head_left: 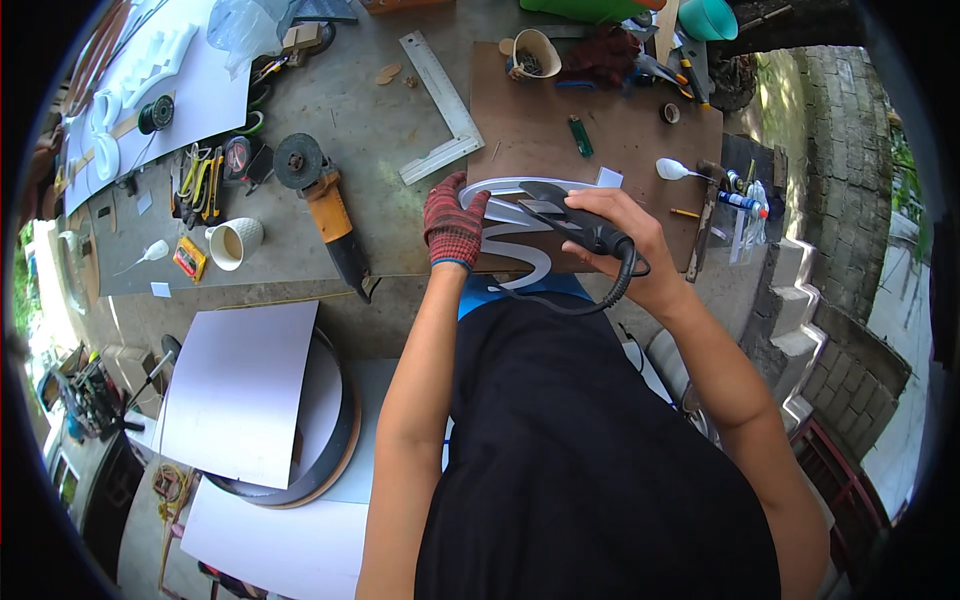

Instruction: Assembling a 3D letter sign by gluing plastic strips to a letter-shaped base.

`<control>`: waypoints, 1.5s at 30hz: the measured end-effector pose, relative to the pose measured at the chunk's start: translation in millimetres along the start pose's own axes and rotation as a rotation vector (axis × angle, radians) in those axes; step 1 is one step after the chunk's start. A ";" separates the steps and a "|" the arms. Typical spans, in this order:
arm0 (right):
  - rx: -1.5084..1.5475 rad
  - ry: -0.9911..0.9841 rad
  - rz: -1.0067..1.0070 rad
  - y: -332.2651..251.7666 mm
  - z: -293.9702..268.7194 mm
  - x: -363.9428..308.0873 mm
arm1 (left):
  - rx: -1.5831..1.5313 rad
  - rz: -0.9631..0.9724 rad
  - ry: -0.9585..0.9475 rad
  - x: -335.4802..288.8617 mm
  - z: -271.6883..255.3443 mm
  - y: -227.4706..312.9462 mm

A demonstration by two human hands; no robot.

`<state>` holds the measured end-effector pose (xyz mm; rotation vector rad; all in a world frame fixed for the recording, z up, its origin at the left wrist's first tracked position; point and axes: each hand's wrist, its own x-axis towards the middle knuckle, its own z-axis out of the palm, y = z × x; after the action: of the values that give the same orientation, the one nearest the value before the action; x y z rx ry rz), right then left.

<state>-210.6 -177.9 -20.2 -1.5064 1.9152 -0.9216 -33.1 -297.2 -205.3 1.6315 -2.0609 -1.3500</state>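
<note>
My left hand [455,222], in a red and black knit glove, is closed on the left edge of a white curved strip-like shape [541,264] near the table's front edge. My right hand [630,235], bare, grips a black corded hand tool [598,236] whose exact kind I cannot make out. Its front end reaches left over the white shape, close to the gloved fingers; whether it touches is hidden. The tool's thick black cord [612,296] loops down toward my body. Beneath both hands lies a brown board [640,150].
Left of my hands are an angle grinder [322,205], a metal square [440,110] and a white cup [235,243]. On the board, a green lighter [580,136] and a container [536,52] sit farther back. White sheets [240,390] lie lower left; a squeeze bottle [676,169] is at right.
</note>
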 end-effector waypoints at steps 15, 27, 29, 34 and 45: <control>0.012 -0.058 0.072 14.7 22.5 8.6 | -0.083 -0.104 -0.186 11.1 0.4 -9.2; 0.009 -0.032 0.029 22.5 29.6 13.0 | -0.043 -0.101 -0.183 12.1 0.0 -5.1; -0.001 -0.030 0.019 25.1 31.3 13.0 | -0.054 -0.108 -0.184 12.1 -0.1 -5.5; -0.009 -0.024 0.006 25.0 32.8 12.6 | -0.048 -0.092 -0.176 11.7 -0.6 -5.6; -0.014 -0.003 0.012 21.4 34.4 9.7 | -0.094 -0.138 -0.191 12.3 0.5 -5.3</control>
<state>-199.9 -190.7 -58.4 -1.5017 1.9304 -0.9020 -34.5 -307.4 -214.0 1.6906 -1.9800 -1.6826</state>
